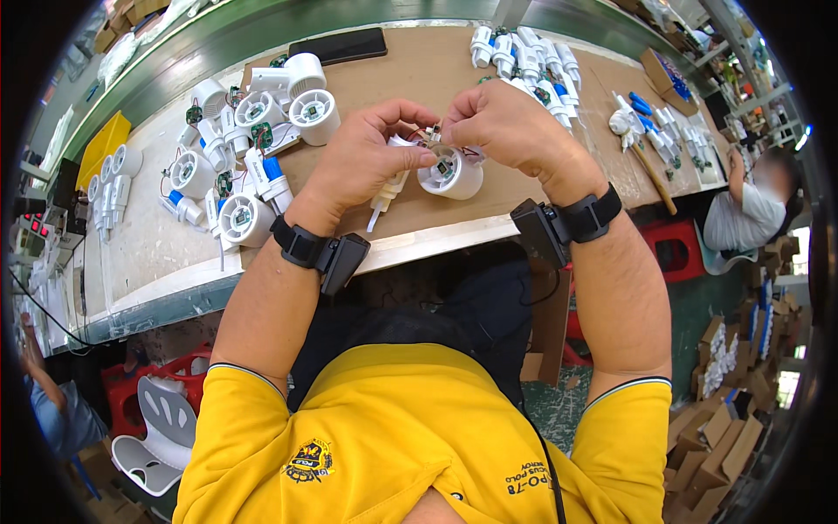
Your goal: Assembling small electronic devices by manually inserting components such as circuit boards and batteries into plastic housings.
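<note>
Close together over the near edge of the workbench, both my hands work on one white plastic device. In my left hand (371, 157) is its slim white handle (387, 194), with the fingers closed and the thumb pointing right. Thin red wires and a small connector (429, 134) show between the fingertips. My right hand (511, 131) pinches at the wires from the other side; its fingertips partly cover what they grip. Just below sits a round white fan housing (452, 175) with a small green circuit board inside, apparently wired to the handle.
Several similar white housings (314, 113) with loose boards and wires lie left. A black case (339, 47) lies at the back. More white handle parts (528, 57) are piled at back right, near a hammer-like tool (653, 179). A person (755, 201) sits at far right.
</note>
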Demonstrator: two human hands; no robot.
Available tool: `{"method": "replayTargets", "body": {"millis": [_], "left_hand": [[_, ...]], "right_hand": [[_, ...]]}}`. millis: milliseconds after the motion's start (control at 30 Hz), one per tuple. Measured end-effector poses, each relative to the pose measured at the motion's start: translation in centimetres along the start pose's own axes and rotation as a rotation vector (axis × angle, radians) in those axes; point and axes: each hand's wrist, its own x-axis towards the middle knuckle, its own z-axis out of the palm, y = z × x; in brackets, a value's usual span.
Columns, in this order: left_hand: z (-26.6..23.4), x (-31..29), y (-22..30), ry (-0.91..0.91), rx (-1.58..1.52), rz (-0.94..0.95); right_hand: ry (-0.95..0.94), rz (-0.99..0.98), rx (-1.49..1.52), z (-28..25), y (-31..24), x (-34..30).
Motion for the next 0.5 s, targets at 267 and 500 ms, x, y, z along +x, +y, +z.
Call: {"method": "replayTargets", "body": {"millis": [267,500], "left_hand": [[-0.06,0.01,0.08,0.002,0.050,-0.016],[0.15,-0.12,-0.30,0.036,-0.038,-0.013]], "right_hand": [[0.001,0.049,-0.016,0.14,-0.13,0.31],[0.032,-0.004,0.000,0.58,0.04,0.10]]}}
